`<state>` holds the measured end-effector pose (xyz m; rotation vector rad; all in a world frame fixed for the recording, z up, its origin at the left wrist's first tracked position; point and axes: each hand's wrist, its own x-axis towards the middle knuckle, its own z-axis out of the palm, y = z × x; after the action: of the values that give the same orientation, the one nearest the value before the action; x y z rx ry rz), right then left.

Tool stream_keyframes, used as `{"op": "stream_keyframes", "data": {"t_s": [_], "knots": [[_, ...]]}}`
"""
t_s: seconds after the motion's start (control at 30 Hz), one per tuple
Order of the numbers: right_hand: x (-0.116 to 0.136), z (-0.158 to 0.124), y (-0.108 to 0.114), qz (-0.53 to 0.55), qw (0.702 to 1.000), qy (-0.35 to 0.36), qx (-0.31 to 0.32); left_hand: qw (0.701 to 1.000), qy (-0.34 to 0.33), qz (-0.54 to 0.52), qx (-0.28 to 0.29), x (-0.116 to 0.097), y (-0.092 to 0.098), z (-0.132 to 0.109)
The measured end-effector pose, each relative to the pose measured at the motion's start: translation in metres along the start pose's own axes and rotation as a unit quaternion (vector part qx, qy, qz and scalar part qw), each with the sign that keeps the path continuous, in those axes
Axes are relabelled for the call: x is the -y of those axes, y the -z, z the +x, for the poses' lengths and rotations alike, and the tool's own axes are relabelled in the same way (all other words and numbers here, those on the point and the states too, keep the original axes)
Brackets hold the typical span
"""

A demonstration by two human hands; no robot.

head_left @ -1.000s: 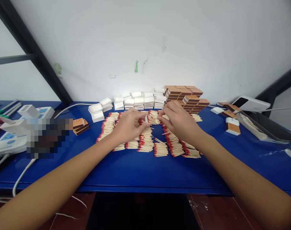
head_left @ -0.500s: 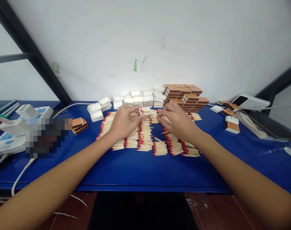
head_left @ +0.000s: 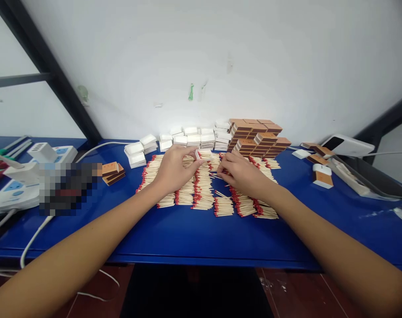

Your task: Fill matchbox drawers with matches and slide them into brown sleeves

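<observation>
My left hand [head_left: 176, 168] pinches a small white matchbox tray [head_left: 208, 151] between thumb and fingers, tilted above the matches. Some matches show inside the tray. Just to the right, my right hand [head_left: 242, 173] is closed low over the rows, and a few matchsticks [head_left: 215, 176] poke out at its fingertips; exactly how many it grips is hidden. Red-tipped matches [head_left: 202, 194] lie in several rows beneath and in front of both hands.
White trays [head_left: 134, 154] are stacked along the wall, beside a pile of brown matchboxes [head_left: 254, 132]. Loose matchboxes [head_left: 111, 172] lie left, near a power strip [head_left: 15, 194] and cables. At right are a white device [head_left: 348, 145] and a dark pouch [head_left: 373, 176].
Matches now show in the tray, which looked bare before. My right hand has dropped slightly toward the matches, with sticks at its fingertips. The whole view has shifted slightly.
</observation>
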<state>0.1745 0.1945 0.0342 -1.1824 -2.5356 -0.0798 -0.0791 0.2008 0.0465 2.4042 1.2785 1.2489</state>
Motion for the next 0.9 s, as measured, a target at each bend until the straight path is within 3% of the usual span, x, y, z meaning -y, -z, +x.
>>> {"op": "stream_keyframes", "data": {"t_s": [0.2,0.37,0.6,0.9], "knots": [[0.004,0.001,0.004,-0.029,1.0,0.003,0.004,1.0,-0.005,-0.001,0.012,0.001,-0.001,0.0],[0.003,0.0,0.01,-0.027,0.999,0.008,-0.037,1.0,-0.002,0.011,0.014,0.004,-0.001,0.0],[0.002,0.001,0.002,-0.022,1.0,0.001,-0.008,1.0,-0.014,0.013,0.018,0.003,-0.001,0.0],[-0.002,-0.001,-0.002,0.012,1.0,0.001,-0.015,1.0,-0.013,0.01,0.02,0.003,-0.001,-0.001]]}}
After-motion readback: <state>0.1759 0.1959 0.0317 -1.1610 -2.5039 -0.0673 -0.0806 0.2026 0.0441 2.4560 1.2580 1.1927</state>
